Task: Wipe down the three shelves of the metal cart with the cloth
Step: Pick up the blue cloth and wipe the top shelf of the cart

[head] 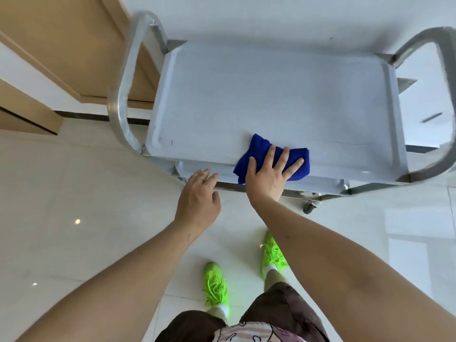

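Head camera looks straight down on the metal cart [271,95], and the right hand [267,176] is flat on the blue cloth [270,157], palm down, fingers spread wide and pointing toward one o'clock, pressing rather than gripping, nothing pinched between them. The cloth lies bunched on the top shelf [246,99] at the six o'clock edge, just right of centre, one corner drooping over the front rim. The left hand [198,201] hangs loose and open at about eight o'clock from the cloth, fingers lightly curled, holding nothing; its fingertips sit close to the shelf's front lip, though whether they touch it is not clear. Tubular handles [123,90] loop up at both ends of the cart, at nine and three o'clock. A lower shelf edge peeks out just beneath the top one, and a caster wheel [311,204] shows at five o'clock below the frame. Down at six o'clock, bright green sneakers [216,287] stand on the pale tiled floor [74,193], with wooden panelling [61,45] at ten o'clock.
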`<state>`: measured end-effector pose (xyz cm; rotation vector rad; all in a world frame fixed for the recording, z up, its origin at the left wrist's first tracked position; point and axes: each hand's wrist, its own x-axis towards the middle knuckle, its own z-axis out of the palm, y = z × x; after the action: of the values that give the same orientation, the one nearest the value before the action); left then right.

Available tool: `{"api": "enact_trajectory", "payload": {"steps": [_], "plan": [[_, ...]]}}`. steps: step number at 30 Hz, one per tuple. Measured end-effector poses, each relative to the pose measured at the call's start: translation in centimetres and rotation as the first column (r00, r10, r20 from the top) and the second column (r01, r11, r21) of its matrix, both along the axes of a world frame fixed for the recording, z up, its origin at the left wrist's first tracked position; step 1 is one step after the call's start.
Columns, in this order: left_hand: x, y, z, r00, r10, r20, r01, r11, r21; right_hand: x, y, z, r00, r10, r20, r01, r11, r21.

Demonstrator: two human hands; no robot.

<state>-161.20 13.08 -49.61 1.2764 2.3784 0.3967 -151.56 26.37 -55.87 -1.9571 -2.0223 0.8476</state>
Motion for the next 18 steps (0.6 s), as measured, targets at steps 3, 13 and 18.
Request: {"api": "enact_trajectory", "payload": {"steps": [3, 13, 18], "plan": [[-2.6, -4.1, -0.3, 0.998, 0.062, -0.027, -0.062, 0.998, 0.006, -3.7, -2.7, -0.1, 0.996, 0.085, -0.004, -0.085, 0.996, 0.002], [-8.9, -14.5, -2.7, 0.975, 0.219, -0.034, -0.221, 0.972, -0.081, -14.3, -9.6, 0.0, 0.936, 0.338, 0.098, -0.342, 0.939, 0.029], [-10.6, -17.2, -3.8, 0.967, 0.252, -0.037, -0.254, 0.964, -0.078, -18.3, -12.1, 0.0, 0.906, 0.404, 0.124, -0.412, 0.91, 0.052]]}}
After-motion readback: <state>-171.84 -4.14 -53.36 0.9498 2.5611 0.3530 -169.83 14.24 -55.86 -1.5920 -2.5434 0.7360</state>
